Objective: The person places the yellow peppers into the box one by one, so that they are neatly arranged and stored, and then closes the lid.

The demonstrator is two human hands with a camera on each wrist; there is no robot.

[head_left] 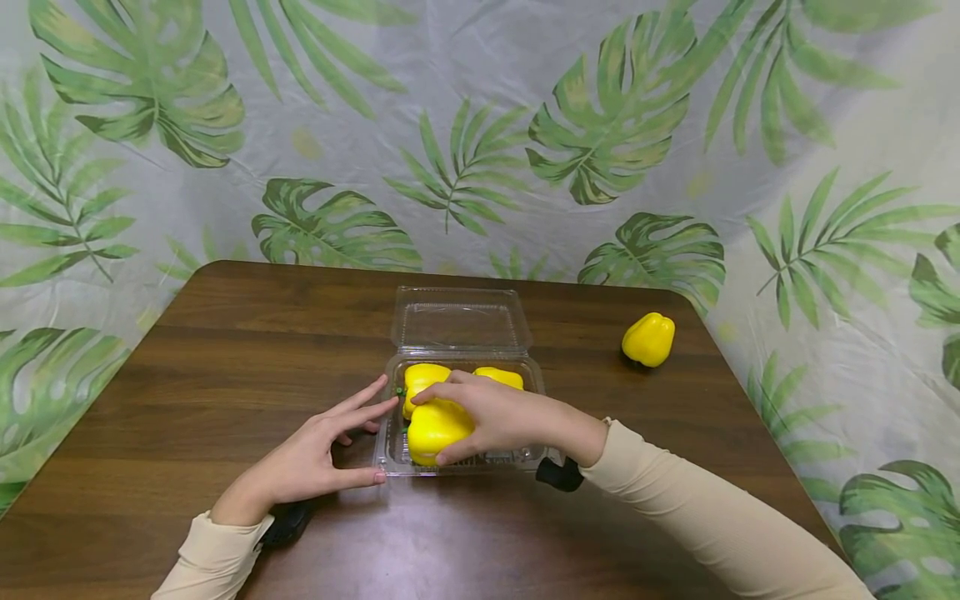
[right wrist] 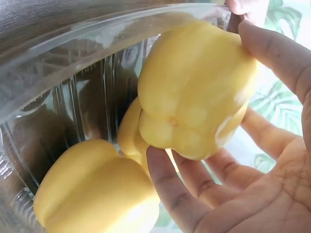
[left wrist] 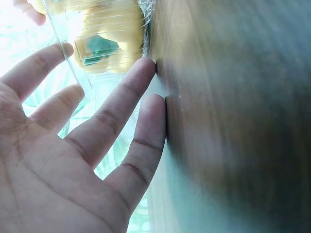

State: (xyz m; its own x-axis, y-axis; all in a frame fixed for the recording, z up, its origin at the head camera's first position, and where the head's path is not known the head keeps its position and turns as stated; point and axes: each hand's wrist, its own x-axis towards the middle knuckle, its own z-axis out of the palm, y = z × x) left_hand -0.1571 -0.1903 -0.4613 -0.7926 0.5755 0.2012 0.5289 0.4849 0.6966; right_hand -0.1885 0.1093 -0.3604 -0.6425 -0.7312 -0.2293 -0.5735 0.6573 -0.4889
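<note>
A yellow bell pepper (right wrist: 194,92) sits between the thumb and curled fingers of my right hand (head_left: 495,412), at the near left of a clear plastic clamshell container (head_left: 517,458). Two more yellow peppers lie in the container: one at the back left (head_left: 424,379), partly behind my fingers, and one at the back right (head_left: 501,377). My left hand (head_left: 315,454) has its fingers spread along the container's left side, fingertips at the wall and thumb by the near left corner. Through that wall, the left wrist view shows a green stem (left wrist: 101,48).
The container's lid (head_left: 461,321) lies folded back behind its base. Another yellow pepper (head_left: 649,340) stands apart at the right rear of the brown wooden table (head_left: 247,358). Behind the table hangs a leaf-patterned cloth (head_left: 465,67).
</note>
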